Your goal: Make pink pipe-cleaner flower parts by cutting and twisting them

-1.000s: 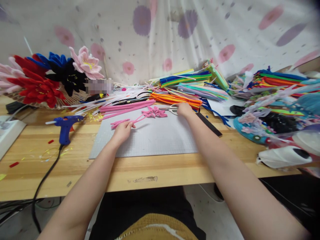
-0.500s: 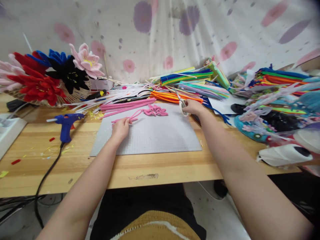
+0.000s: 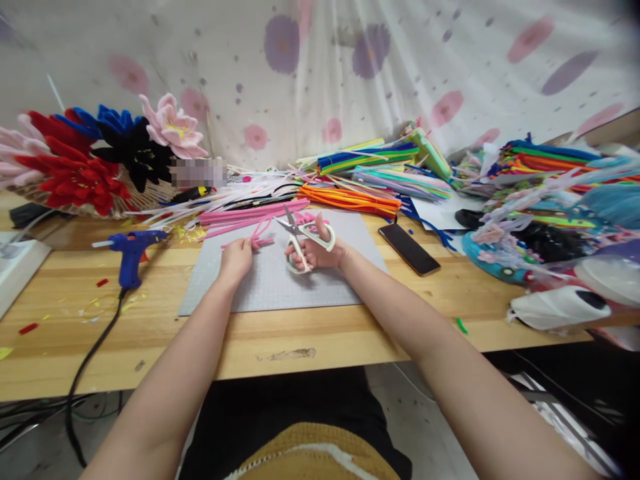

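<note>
My left hand [image 3: 237, 258] is closed on a looped pink pipe cleaner [image 3: 261, 231] above the left part of the grey cutting mat [image 3: 280, 293]. Just right of it, my right hand [image 3: 315, 250] has its fingers through the handles of white-handled scissors [image 3: 299, 250]. The blades are spread apart and point up and left, close to the pink loop. Behind the scissors lies a ruffled pink piece [image 3: 305, 217], partly covered by them. A bundle of pink pipe cleaners [image 3: 253, 212] rests along the mat's back edge.
A blue glue gun [image 3: 131, 257] lies at the left, its cable running off the table. Fuzzy flowers [image 3: 83, 177] stand behind it. A black phone [image 3: 409, 249] lies right of the mat. Orange pipe cleaners [image 3: 350, 199] and other coloured bundles line the back; a white roll [image 3: 557, 308] sits at the right.
My right hand has brought the scissors left and nearer, from the mat's back right corner to beside my left hand. The phone is now uncovered. My left hand still holds the pink loop.
</note>
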